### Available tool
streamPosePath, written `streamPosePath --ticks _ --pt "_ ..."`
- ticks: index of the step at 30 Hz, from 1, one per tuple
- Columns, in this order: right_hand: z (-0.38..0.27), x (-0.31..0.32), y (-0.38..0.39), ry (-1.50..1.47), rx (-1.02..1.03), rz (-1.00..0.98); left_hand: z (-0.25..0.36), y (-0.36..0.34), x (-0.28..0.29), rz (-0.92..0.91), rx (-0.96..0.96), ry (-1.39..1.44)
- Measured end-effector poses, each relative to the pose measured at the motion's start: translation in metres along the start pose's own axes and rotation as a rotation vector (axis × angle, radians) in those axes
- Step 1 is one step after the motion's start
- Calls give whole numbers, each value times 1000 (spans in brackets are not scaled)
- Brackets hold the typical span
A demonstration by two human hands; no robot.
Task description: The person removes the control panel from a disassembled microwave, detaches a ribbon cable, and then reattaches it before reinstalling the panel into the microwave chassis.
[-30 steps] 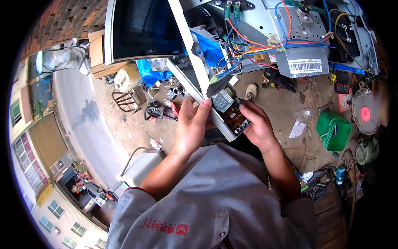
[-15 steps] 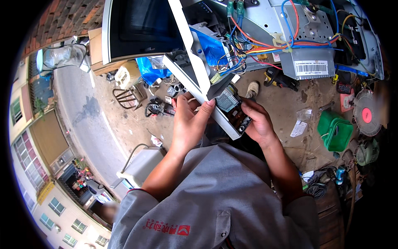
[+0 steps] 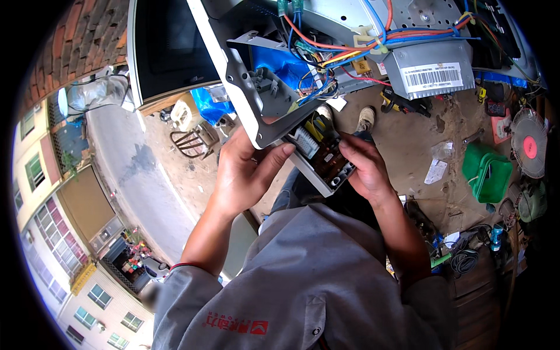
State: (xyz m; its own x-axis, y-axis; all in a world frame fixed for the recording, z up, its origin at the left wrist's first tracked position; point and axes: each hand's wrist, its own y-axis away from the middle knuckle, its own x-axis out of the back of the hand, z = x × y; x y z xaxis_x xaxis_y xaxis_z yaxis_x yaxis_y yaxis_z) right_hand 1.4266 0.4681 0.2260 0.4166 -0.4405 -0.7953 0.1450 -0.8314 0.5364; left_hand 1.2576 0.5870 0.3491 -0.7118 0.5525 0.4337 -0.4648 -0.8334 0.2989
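A control panel [image 3: 312,175] with an exposed circuit board [image 3: 331,158] is held between my two hands, just below the corner of an opened microwave oven's metal frame [image 3: 240,87]. My left hand [image 3: 242,172] is closed around the panel's left end near that corner, thumb on top and the other fingers mostly hidden. The fingers of my right hand [image 3: 368,168] grip the panel's right edge beside the board. Colored wires [image 3: 402,38] run across the oven's open side, above a grey metal part with a barcode label [image 3: 431,77]. The dark oven door [image 3: 175,52] lies at upper left.
A green plastic basket [image 3: 487,172] and a round fan grille [image 3: 529,146] stand on the floor at right, near coiled black cable [image 3: 464,261]. A small wooden chair [image 3: 192,143] and blue plastic [image 3: 211,108] are at left, with a road [image 3: 140,169] beyond.
The panel has come away from the oven's frame, uncovering an opening in it and more of the circuit board. My left hand has shifted left; the view has moved slightly too.
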Motion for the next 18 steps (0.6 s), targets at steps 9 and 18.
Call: streamPosePath --ticks 9,18 --pt "5 2 -1 -27 21 -13 -1 -23 14 -244 27 10" --pt "4 0 0 -23 26 -12 7 -29 -1 -152 185 58"
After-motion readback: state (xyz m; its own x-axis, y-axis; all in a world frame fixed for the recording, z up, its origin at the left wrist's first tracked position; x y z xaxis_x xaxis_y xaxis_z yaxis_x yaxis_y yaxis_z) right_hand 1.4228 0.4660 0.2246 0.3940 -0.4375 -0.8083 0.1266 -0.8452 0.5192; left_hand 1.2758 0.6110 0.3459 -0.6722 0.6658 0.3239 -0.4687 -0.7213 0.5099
